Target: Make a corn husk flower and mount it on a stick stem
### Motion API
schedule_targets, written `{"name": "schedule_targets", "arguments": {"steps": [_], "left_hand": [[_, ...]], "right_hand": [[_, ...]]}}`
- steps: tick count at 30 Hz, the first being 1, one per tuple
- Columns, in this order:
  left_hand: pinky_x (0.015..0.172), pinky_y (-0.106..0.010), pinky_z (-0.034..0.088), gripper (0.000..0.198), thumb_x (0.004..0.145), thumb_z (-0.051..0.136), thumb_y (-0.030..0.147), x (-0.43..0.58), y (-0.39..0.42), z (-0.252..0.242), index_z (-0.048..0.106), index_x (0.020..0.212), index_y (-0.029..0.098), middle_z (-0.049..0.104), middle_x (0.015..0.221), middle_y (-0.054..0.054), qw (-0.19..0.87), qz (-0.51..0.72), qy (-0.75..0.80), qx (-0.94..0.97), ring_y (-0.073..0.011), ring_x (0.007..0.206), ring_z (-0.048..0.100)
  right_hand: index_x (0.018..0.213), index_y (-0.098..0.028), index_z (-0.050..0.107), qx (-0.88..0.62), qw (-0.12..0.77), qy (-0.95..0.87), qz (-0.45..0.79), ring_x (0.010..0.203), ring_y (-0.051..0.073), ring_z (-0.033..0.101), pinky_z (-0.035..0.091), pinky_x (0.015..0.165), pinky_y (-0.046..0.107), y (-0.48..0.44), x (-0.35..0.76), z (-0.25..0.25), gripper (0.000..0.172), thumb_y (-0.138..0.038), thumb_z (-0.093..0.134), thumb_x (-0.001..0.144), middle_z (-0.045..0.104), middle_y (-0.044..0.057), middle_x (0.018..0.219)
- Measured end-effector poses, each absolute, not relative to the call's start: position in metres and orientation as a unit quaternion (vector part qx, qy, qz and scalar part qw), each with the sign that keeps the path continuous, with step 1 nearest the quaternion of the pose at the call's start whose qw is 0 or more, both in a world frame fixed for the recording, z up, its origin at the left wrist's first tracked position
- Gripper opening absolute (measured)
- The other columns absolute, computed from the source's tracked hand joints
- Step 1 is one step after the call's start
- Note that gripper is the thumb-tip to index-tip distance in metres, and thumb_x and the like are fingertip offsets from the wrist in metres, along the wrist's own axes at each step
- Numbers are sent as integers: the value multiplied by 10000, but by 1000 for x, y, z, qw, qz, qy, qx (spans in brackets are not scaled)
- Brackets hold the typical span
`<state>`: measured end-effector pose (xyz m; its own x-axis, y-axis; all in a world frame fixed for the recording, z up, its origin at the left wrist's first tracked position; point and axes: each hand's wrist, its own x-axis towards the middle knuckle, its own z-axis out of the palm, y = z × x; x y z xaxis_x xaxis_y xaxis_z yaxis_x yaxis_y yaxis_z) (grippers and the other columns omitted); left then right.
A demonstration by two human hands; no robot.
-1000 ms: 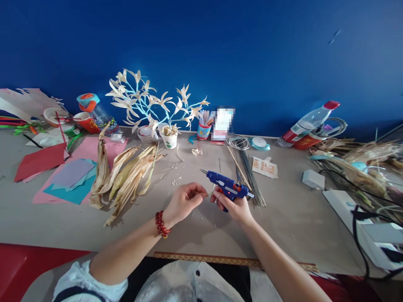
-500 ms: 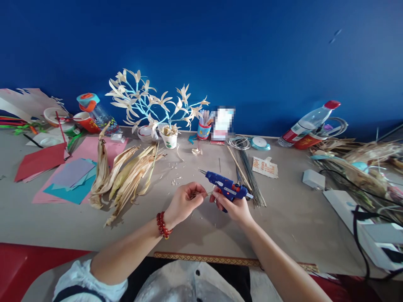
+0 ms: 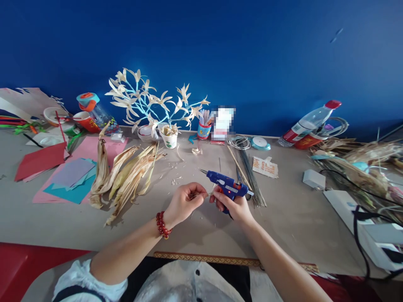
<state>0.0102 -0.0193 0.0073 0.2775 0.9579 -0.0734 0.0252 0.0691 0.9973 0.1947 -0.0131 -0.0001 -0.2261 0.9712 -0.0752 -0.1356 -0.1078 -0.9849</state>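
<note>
A blue hot glue gun [image 3: 224, 182], its nozzle pointing up and left, is held in my right hand [image 3: 236, 206]. My left hand [image 3: 186, 203] is closed in a pinch on something thin and straw-coloured, mostly hidden by the fingers. The fingertips of both hands almost meet just below the glue gun. To the left of my hands lie dried corn husks [image 3: 134, 176]. Beyond them a white pot [image 3: 169, 141] holds a branching stem with pale husk flowers [image 3: 163, 100]. Right of the gun are several thin grey wires [image 3: 254, 180].
Coloured paper sheets [image 3: 67, 191] cover the left of the table. A ribbon roll [image 3: 260, 143] and a torn paper packet [image 3: 265, 167] lie behind the wires. At right stand a tilted plastic bottle [image 3: 304, 126], a white adapter [image 3: 314, 179] and a power strip [image 3: 341, 205] with black cables.
The glue gun has tilted very slightly in my right hand. My left hand has stayed almost still, and the things on the table have not moved.
</note>
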Motion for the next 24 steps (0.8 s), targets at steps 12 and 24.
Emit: {"name": "schedule_targets", "arguments": {"steps": [12, 24], "left_hand": [[523, -198, 327, 139, 851, 574, 266, 9, -19, 8, 636, 859, 142, 561, 674, 8, 568, 385, 445, 576, -95, 585, 424], [490, -210, 289, 240, 847, 639, 390, 11, -16, 3, 626, 801, 155, 450, 556, 54, 625, 395, 431, 518, -80, 505, 379]], "right_hand": [[782, -160, 614, -392, 415, -425, 702, 418, 81, 450, 381, 441, 224, -11, 200, 0, 208, -341, 717, 796, 694, 28, 635], [810, -170, 653, -443, 499, -458, 587, 447, 92, 493, 418, 463, 239, -15, 195, 0, 265, -403, 774, 769, 680, 16, 646]]}}
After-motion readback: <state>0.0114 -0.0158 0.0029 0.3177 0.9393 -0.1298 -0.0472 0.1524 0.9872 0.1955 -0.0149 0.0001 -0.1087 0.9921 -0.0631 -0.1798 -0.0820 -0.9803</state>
